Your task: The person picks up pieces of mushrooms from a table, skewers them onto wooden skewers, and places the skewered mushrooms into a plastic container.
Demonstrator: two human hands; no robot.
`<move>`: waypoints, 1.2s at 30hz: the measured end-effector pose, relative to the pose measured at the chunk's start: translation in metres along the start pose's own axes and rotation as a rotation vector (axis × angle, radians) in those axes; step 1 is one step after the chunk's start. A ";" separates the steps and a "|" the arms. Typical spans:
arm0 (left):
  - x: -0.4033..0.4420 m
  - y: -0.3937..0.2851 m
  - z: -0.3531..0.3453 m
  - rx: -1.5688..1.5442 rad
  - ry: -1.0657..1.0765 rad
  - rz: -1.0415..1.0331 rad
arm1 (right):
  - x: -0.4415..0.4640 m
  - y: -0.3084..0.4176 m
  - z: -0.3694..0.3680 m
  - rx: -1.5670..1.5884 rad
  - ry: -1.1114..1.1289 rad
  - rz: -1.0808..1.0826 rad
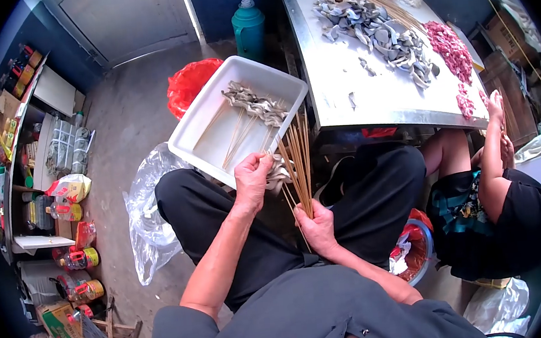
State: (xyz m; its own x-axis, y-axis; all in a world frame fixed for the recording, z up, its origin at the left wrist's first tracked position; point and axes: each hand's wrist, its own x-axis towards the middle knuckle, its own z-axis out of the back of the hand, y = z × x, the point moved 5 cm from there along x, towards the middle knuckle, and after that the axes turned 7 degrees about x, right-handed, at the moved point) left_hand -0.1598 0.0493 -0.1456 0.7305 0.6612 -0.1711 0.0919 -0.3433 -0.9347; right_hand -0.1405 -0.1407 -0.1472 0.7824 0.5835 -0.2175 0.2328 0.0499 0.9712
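Note:
My right hand (315,224) is closed round the lower part of a fanned bundle of wooden skewers (298,156) above my lap. Just left of it, my left hand (253,178) pinches a greyish-white mushroom piece (277,172), which lies beside the bundle. A thin skewer runs down from that piece toward my right hand. Beyond my hands, a white plastic tub (196,122) holds skewers threaded with folded mushroom pieces (254,105), their bare sticks pointing toward the tub's near left side.
A metal-edged table (336,107) at the upper right bears loose grey mushrooms (378,35), red meat pieces (449,51) and more skewers. A person (502,205) sits at the right. Also around are a green flask (248,29), a red bag (191,85) and a lined bin (415,256).

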 end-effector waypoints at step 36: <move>-0.005 -0.001 -0.007 0.078 0.115 0.209 | 0.026 0.011 -0.023 0.074 0.011 -0.019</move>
State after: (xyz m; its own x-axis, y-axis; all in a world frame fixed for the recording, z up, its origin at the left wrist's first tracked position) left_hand -0.1591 0.0415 -0.1411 0.8010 0.4992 -0.3306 -0.1185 -0.4090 -0.9048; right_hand -0.1306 -0.1061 -0.1402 0.7715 0.5916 -0.2341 0.2897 0.0009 0.9571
